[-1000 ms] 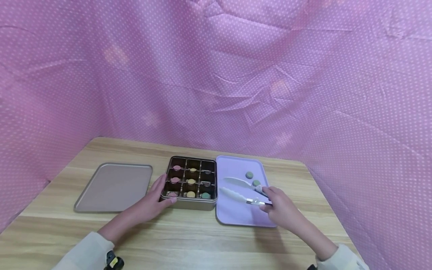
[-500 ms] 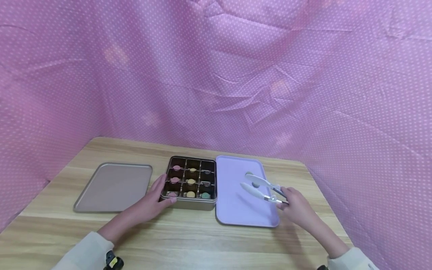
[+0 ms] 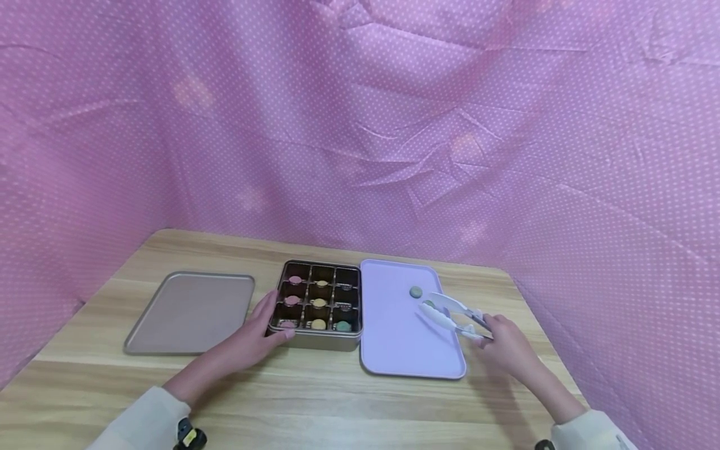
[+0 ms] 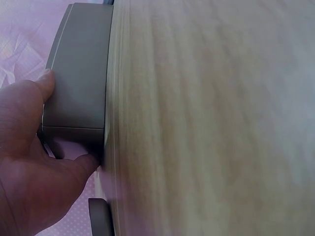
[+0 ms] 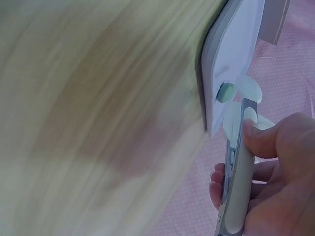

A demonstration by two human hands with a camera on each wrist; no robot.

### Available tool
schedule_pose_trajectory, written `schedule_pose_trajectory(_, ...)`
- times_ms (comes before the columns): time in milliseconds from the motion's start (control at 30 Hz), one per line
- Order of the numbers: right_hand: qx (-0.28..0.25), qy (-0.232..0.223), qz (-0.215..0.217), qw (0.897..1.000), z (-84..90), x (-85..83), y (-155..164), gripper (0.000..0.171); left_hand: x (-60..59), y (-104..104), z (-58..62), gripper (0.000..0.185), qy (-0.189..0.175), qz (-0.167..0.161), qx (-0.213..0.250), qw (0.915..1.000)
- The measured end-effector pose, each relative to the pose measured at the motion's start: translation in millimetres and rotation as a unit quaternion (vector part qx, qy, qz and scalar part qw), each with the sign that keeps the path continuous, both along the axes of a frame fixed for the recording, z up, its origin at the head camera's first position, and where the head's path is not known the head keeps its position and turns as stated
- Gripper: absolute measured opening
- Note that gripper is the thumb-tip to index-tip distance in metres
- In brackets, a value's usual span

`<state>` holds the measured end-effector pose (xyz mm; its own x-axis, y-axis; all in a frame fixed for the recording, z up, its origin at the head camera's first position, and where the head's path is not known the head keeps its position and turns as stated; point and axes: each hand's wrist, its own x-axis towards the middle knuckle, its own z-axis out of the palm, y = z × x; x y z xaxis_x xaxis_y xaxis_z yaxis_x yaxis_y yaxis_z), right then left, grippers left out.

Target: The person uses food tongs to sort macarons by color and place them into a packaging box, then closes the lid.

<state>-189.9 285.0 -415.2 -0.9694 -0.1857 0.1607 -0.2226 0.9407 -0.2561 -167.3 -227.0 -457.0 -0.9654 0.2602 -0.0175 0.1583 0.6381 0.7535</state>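
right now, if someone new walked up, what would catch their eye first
Probably the pink dotted cloth, which fills the head view behind the table. Next, the dark divided box near the middle, holding pink, yellow and green round pieces, with the left hand at its near left corner. Then the white-tipped tongs in the right hand, at the right side of the lilac tray.

Pink dotted cloth (image 3: pixel 360 125) behind wooden table (image 3: pixel 326 400)

The box (image 3: pixel 326 341) looks matt, perhaps metal.
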Motion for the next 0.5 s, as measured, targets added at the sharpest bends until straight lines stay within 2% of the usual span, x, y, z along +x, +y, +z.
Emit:
schedule_pose_trajectory(167, 0.010, -0.006, -0.007, 1.000, -0.1, -1.3, 2.2, 0.058, 1.2, 0.3, 2.0, 0.106, 0.000, 0.000, 0.001, 1.0000)
schedule_pose_trajectory(500, 0.035, 0.009, -0.002, 0.999, -2.7, -1.6, 2.0, 0.055, 3.9, 0.1, 6.3, 0.107, 0.001, 0.000, 0.001, 1.0000)
